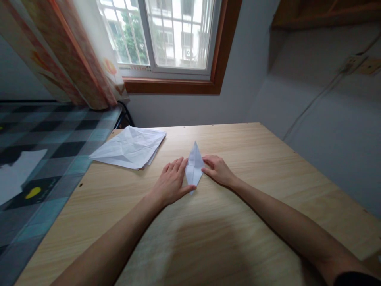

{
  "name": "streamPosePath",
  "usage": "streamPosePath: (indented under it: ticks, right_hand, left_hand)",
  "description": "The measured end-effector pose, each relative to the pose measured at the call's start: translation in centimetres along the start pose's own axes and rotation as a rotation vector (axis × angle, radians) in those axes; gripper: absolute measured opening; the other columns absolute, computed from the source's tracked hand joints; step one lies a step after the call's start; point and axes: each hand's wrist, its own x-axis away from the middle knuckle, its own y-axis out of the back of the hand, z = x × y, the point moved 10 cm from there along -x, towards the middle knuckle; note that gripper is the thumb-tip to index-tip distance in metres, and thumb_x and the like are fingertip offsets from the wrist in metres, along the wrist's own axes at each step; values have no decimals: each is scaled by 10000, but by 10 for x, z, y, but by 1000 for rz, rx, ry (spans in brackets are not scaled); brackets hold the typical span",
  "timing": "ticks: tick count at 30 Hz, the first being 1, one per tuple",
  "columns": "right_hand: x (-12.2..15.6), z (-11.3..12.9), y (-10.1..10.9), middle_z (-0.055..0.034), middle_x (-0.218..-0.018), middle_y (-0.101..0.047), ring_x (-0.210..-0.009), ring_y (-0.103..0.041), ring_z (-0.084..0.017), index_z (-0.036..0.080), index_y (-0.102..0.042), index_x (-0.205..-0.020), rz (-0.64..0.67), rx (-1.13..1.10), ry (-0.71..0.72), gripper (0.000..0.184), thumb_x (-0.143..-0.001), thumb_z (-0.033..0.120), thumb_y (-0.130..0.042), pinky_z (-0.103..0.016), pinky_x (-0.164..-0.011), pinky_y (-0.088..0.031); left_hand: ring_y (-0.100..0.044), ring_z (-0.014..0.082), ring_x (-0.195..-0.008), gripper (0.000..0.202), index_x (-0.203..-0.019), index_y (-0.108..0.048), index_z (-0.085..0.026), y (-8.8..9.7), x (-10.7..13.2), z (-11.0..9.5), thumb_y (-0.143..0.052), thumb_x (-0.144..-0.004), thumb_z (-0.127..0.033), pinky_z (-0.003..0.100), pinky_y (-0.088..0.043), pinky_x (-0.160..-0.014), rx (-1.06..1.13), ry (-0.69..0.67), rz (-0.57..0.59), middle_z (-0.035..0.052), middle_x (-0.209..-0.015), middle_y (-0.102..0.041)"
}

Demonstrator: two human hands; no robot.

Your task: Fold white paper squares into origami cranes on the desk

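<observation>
A folded white paper (pixel 195 161) is lying near the center of the frame on the pale wooden tabletop (pixel 253 147), its long, pointed shape narrowing toward the top and toward the bottom. The left hand (pixel 171 180) is resting mostly flat at its left side, fingers extended and lying close together, with the fingertips touching the left edge and the thumb reaching across the lower tip. The right hand (pixel 218 170) is touching the right edge from the other side, its fingers bending and its thumb sitting a little below the index finger; whether it is pinching the edge cannot be told. Left of center, a stack of creased white sheets (pixel 131 147) is lying near the tabletop's far left corner, well apart from the right hand. Along the left of the frame, a checked cloth (pixel 67 149) is spreading beside the tabletop, with white paper (pixel 25 169) resting on it near a yellow patch (pixel 33 193). A patterned curtain (pixel 80 51) is hanging at upper left, next to a barred window (pixel 178 35). At upper right, a wooden shelf (pixel 327 18) is jutting out above a cable (pixel 312 97) that is running down the wall.
</observation>
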Motion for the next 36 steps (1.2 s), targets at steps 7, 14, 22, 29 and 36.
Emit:
streamPosePath:
  ticks: [7, 14, 22, 29, 36]
  right_hand:
    - [12, 28, 4, -68, -1092, -755, -1060, -672, -221, 223, -740, -970, -78, -43, 251, 272, -835, 69, -562, -417, -971, -492]
    - [24, 47, -13, -106, -1217, -719, -1164, -647, -241, 181, -729, -1095, 68, 148, 300, 266, -901, 156, -549, -424, -1027, -476]
    - [29, 49, -24, -224, -1522, -430, -1429, -389, -322, 51, -453, -1443, 247, 279, 137, 753, -892, 550, -575, -512, -1174, -293]
    - [18, 15, -13, -175, -1528, -443, -1437, -358, -337, 134, -483, -1430, 202, 327, -21, 593, -972, 511, -457, -588, -1170, -213]
    - [22, 27, 15, -165, -1275, -649, -1198, -562, -302, 159, -635, -1218, -87, 128, 111, 422, -910, 445, -604, -497, -1043, -387]
  left_hand:
    - [-461, 365, -1337, 902, -1487, -320, -139, 6, -2, 2, -694, -770, -538, 519, -361, -1099, 96, -7, -24, 208, -1466, -476]
    - [-442, 306, -1368, 411, -1211, -653, -255, 8, 4, -18, -499, -832, -212, 534, -316, -1135, 156, -203, 121, 58, -1385, -595]
    - [-503, 317, -1317, 524, -1229, -605, -198, 7, 4, -22, -592, -862, -572, 537, -352, -1085, 71, -204, 92, 137, -1355, -599]
    - [-536, 326, -1245, 602, -1243, -601, -202, 13, 5, -24, -623, -821, -631, 509, -388, -1027, 49, -221, 72, 140, -1329, -599]
    - [-576, 289, -1090, 507, -1283, -579, -211, 19, 7, -26, -612, -873, -507, 455, -446, -938, 108, -250, 14, 123, -1273, -632]
